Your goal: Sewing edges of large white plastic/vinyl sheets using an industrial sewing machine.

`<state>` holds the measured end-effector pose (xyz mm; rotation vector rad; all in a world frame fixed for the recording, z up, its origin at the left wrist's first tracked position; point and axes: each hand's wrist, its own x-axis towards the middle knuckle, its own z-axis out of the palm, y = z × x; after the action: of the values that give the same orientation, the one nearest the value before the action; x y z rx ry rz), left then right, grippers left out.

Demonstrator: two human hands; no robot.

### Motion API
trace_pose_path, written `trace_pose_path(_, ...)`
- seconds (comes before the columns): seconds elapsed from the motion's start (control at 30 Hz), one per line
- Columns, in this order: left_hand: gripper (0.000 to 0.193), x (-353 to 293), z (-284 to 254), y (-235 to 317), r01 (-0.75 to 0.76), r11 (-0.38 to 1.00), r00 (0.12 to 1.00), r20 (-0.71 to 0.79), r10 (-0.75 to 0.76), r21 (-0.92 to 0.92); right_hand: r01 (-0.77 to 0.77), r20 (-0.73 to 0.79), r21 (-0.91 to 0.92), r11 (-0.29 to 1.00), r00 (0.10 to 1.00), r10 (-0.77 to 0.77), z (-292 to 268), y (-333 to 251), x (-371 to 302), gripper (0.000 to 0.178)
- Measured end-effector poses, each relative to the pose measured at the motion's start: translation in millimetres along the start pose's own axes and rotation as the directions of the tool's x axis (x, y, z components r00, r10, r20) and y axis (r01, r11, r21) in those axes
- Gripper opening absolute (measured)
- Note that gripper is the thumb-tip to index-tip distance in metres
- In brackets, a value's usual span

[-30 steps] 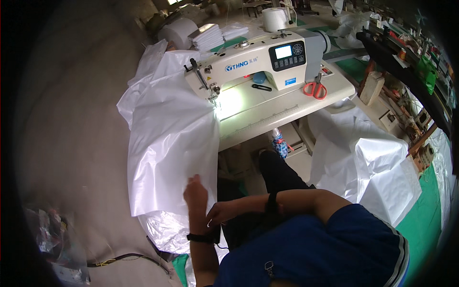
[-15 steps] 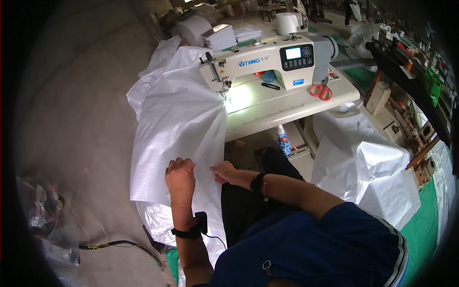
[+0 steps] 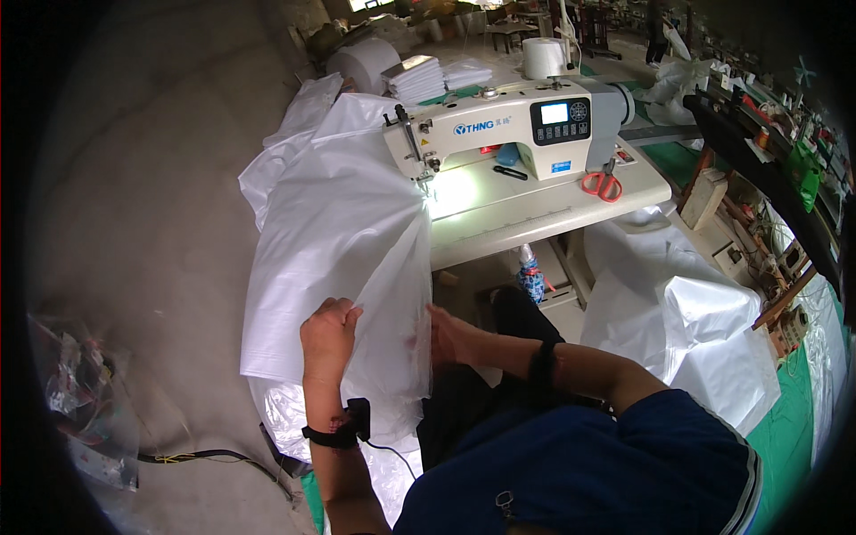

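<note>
A large white, partly see-through plastic sheet [image 3: 312,241] hangs off the left end of the sewing machine table, its upper right part gathered under the needle area of a white sewing machine [image 3: 486,125]. My left hand [image 3: 328,339] is closed on the sheet, knuckles up, well below the machine head. At the sheet's right edge is my right hand [image 3: 456,341], thumb apart from the fingers. Its fingertips reach behind a thin layer and show only dimly through it. The machine's lamp lights the bed beside the needle.
Red-handled scissors [image 3: 603,185] and a black slim tool [image 3: 510,172] lie on the machine table [image 3: 535,214]. More white sheeting [image 3: 682,330] is heaped on the right. A thread cone [image 3: 544,58] and a stack of folded white sheets [image 3: 415,80] stand behind. A black cable [image 3: 223,455] crosses the floor.
My right hand has moved right and its fingers have slipped behind the sheet's edge, opening from a pinch. The sheet's right edge now hangs as a thin loose layer. My left hand keeps its grip.
</note>
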<state>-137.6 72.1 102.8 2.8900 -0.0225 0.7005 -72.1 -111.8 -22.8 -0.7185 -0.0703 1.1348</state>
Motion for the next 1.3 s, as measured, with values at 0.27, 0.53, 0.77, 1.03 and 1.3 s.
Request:
trace_pose_path(0.27, 0.016, 22, -26, 11, 0.008, 0.998, 0.999, 0.046, -0.011, 0.065, 0.485, -0.202, 0.113, 0.867, 0.866, -0.458, -36, -38, 43, 0.027)
trace_pose_path(0.53, 0.016, 45, -42, 26, 0.045, 0.996, 0.997, 0.059, -0.040, -0.079, 0.622, -0.210, -0.359, 0.696, 0.673, -0.709, 10, -81, 12, 0.012)
trace_pose_path(0.77, 0.015, 36, -53, 20, 0.138, 0.971, 0.949, 0.308, -0.072, -0.198, 0.413, -0.046, -0.684, 0.601, 0.798, -0.601, 54, -50, 4, 0.032)
trace_pose_path(1.03, 0.016, 23, -42, 7, 0.176, 0.935, 0.920, 0.390, -0.045, -0.308, 0.344, -0.299, -0.729, 0.592, 0.618, -0.727, 25, -12, 10, 0.030)
trace_pose_path(1.3, 0.016, 17, -35, 6, 0.123, 0.928, 0.882, 0.467, 0.060, -0.351, 0.558, 0.133, -0.668, 0.493, 0.742, -0.658, 84, 10, -27, 0.020)
